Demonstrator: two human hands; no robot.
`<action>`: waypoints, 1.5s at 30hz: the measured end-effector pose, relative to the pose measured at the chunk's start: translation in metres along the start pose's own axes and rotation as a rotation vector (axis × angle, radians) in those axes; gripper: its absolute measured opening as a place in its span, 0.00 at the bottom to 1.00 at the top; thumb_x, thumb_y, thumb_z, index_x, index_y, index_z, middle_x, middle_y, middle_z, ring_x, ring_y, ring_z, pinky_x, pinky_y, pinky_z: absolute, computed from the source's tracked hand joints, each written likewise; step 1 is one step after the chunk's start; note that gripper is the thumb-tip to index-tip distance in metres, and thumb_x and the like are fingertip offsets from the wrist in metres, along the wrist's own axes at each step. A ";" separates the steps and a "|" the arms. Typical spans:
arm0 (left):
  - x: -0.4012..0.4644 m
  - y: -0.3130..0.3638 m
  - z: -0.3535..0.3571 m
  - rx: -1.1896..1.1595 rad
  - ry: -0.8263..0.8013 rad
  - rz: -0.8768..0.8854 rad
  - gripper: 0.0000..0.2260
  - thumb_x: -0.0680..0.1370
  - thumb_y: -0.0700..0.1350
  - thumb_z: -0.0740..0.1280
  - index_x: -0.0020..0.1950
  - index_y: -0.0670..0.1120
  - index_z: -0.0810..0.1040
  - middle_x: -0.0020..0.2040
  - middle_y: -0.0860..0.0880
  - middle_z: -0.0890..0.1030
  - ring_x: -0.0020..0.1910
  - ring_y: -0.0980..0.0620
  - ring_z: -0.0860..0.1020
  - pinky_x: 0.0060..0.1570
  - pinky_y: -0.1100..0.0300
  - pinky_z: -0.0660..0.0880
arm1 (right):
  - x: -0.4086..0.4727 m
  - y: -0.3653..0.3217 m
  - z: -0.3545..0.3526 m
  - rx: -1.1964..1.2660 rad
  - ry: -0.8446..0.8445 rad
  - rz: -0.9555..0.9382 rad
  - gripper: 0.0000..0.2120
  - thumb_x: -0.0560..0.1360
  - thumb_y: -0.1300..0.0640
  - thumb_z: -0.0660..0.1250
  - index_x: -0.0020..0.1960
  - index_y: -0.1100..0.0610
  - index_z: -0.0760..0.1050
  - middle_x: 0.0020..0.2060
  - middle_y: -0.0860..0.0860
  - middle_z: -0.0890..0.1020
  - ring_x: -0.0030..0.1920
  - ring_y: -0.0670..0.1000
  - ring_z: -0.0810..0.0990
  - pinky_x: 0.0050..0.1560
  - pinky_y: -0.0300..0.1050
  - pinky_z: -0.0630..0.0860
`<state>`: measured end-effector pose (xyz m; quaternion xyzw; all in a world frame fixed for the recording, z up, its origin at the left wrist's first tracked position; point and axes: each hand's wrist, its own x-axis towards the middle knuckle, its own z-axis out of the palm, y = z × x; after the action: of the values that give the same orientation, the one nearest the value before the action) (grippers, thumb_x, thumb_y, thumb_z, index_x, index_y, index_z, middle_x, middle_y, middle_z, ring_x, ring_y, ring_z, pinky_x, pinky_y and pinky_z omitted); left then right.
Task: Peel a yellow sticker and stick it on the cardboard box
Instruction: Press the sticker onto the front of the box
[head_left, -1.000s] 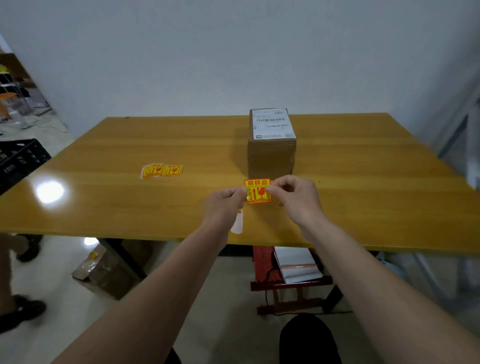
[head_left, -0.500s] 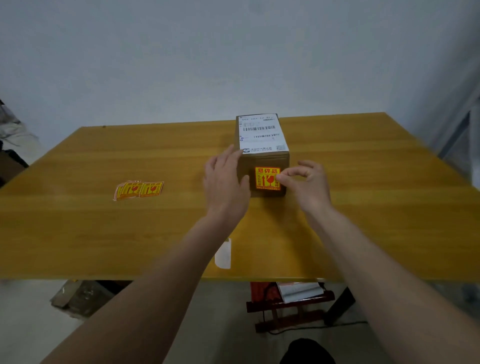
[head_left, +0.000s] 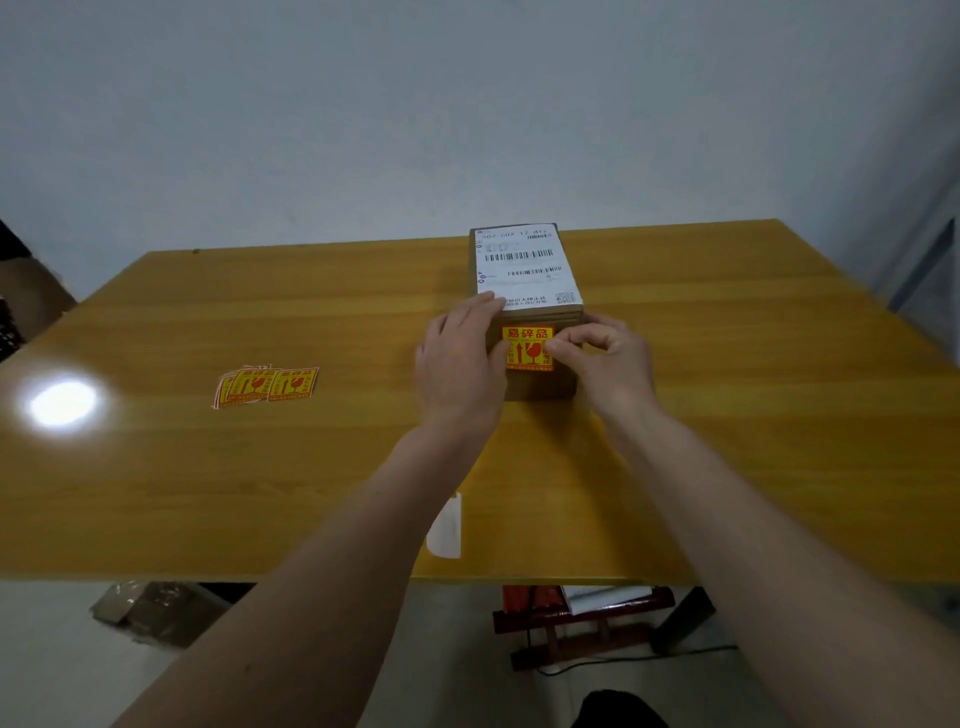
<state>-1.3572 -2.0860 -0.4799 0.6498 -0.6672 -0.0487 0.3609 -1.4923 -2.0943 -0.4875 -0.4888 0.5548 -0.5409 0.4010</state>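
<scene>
Pressing yellow sticker (head_left: 527, 347) onto cardboard box (head_left: 540, 382) — both hands' fingers (head_left: 563, 343) bent.

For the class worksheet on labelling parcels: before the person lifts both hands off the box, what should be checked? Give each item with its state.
1. Yellow sticker sits on the near face of the cardboard box: ok.
2. Sticker is level, not skewed: ok.
3. Left hand steadies the box: ok.
4. Right hand presses the sticker's right edge: ok.
5. Sticker edges all flat: cannot tell, fingers cover both sides.
6. White shipping label on top left uncovered: ok.
</scene>
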 end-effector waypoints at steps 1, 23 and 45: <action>0.000 0.000 0.001 0.000 0.003 -0.002 0.20 0.77 0.44 0.66 0.69 0.51 0.70 0.70 0.53 0.72 0.67 0.50 0.68 0.65 0.53 0.66 | 0.001 0.000 0.000 -0.001 0.003 -0.001 0.11 0.70 0.62 0.74 0.33 0.50 0.78 0.64 0.51 0.74 0.65 0.51 0.73 0.57 0.40 0.68; 0.004 0.009 0.011 -0.073 0.130 -0.111 0.14 0.77 0.45 0.67 0.62 0.50 0.76 0.63 0.54 0.77 0.58 0.51 0.73 0.55 0.54 0.74 | 0.003 0.008 0.014 -0.056 0.136 -0.028 0.13 0.70 0.60 0.74 0.31 0.47 0.76 0.61 0.51 0.75 0.64 0.52 0.73 0.66 0.50 0.70; 0.004 0.003 0.010 -0.044 0.102 -0.071 0.18 0.74 0.45 0.71 0.63 0.52 0.75 0.65 0.56 0.76 0.59 0.51 0.73 0.57 0.56 0.72 | 0.006 0.010 0.005 -0.296 0.255 0.076 0.20 0.66 0.46 0.76 0.30 0.54 0.67 0.35 0.53 0.79 0.39 0.54 0.77 0.39 0.44 0.69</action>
<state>-1.3646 -2.0933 -0.4846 0.6664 -0.6233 -0.0429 0.4068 -1.4902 -2.1016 -0.4978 -0.4487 0.6925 -0.4954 0.2715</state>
